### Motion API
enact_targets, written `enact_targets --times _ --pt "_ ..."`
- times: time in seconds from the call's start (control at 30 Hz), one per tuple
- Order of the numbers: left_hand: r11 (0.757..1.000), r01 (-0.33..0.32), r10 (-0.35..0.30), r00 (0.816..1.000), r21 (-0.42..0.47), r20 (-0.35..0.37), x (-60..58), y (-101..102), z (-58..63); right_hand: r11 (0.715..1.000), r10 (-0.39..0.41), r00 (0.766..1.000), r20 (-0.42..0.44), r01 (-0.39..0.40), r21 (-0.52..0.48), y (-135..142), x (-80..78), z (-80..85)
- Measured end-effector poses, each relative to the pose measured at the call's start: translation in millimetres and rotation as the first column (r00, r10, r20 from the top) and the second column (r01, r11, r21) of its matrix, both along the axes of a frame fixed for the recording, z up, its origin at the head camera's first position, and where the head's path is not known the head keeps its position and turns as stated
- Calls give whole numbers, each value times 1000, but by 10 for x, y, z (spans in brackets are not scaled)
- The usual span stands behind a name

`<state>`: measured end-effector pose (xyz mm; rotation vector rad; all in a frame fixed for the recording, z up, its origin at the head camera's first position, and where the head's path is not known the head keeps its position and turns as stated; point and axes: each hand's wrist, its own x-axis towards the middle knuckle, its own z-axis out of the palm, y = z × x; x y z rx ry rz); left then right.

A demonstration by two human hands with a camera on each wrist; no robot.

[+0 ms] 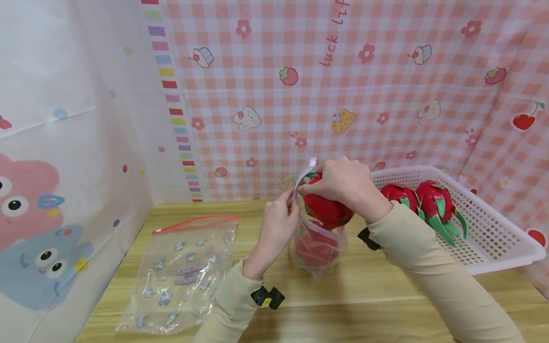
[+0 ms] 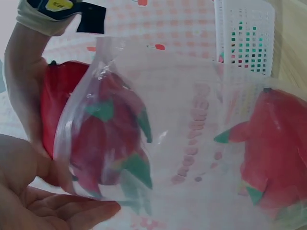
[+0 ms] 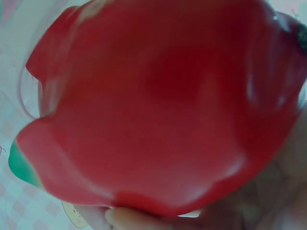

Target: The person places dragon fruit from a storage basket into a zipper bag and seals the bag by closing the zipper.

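Observation:
My right hand (image 1: 345, 183) grips a red dragon fruit (image 1: 328, 212) with green-tipped scales, at the mouth of a clear zip bag (image 2: 163, 105). Part of that fruit shows through the film in the left wrist view, and part is outside. Farther down in the bag lies another dragon fruit (image 2: 278, 153). The left hand (image 1: 279, 224) pinches the bag's rim near its white slider (image 1: 312, 162). In the right wrist view the held fruit (image 3: 158, 110) fills most of the picture, with fingers (image 3: 134, 218) along its lower side.
A white mesh basket (image 1: 506, 233) stands on the right, holding dragon fruits (image 1: 435, 202) with green leaves. Flat on the wooden table (image 1: 326, 314) at left lies a printed clear bag (image 1: 180, 281) with a red zip edge. Patterned cloth (image 1: 266, 95) hangs behind.

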<state>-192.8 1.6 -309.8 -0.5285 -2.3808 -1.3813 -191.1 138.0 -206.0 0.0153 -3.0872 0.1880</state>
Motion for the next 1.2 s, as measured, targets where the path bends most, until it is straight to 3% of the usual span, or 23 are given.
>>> enact_targets --times 0.2,0.43,0.67,0.73,0.83,0.93,1.0,1.1,1.2 --pt "999 -29 29 1000 -37 2 10 -24 8 1000 8 999 -31 -8 18 -60 -18 -115" --pt "999 -40 39 999 10 28 0 -21 -12 1000 -10 997 -76 8 -24 -84 -4 -278" --pt "999 -49 50 999 22 -12 -8 -24 -35 994 61 986 -158 -75 -84 -27 -51 -366" --pt "998 -49 49 999 36 -7 -11 -26 -45 975 104 980 -167 -134 -179 -5 -73 -372" --pt "997 -42 42 999 58 -6 -18 -26 -46 915 169 973 -159 -215 -340 16 -89 -377" --pt "996 -50 52 998 79 -24 -26 -33 -51 889 175 964 -203 -243 -389 60 -92 -408" --pt "993 -62 65 997 95 -30 -29 -49 -62 917 127 959 -254 -211 -340 127 -91 -455" --pt "991 -85 90 995 106 -39 -38 -85 -92 966 14 954 -298 -90 -241 268 -78 -559" --pt "990 -88 93 995 106 -42 -50 -109 -104 982 -37 973 -226 -7 -191 393 -79 -671"
